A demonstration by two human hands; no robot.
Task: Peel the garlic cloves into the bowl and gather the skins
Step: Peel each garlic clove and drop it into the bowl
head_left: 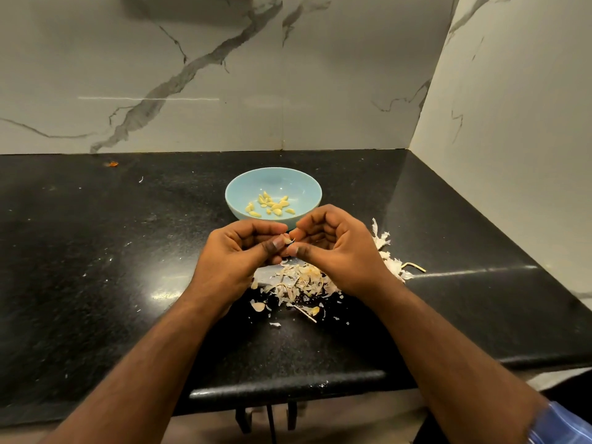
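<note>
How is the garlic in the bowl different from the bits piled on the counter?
The cloves in the blue bowl are yellow, smooth and plump; the skins on the counter are pale, thin and ragged. The cloves lie loosely spread inside the bowl; the skins sit heaped under the hands, with scraps scattered around. Both come from the garlic.

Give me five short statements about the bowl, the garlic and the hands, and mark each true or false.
1. The blue bowl holds peeled cloves. True.
2. The left hand and right hand work one small clove between them. True.
3. The skins lie inside the bowl. False: they lie on the black counter, under the hands.
4. The bowl stands nearer the person than the skins. False: it stands beyond them.
5. The right hand rests flat on the counter. False: its fingers are curled at the clove.
</note>
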